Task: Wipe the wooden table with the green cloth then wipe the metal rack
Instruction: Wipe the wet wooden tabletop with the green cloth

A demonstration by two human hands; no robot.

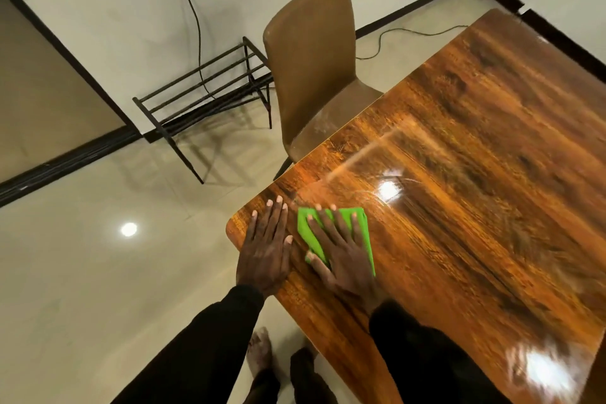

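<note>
A glossy wooden table (459, 174) fills the right half of the view. Near its left corner lies the folded green cloth (308, 228). My right hand (341, 252) presses flat on the cloth with fingers spread. My left hand (267, 249) rests flat on the bare wood just left of the cloth, fingers together, holding nothing. A black metal rack (203, 92) stands on the floor against the wall, beyond the table's corner at upper left.
A brown chair (311, 69) is pushed against the table's far-left edge, right of the rack. Black cables (196, 26) hang down the wall behind the rack. Shiny cream floor (98, 272) lies left of the table. My bare foot (259, 354) is below the table edge.
</note>
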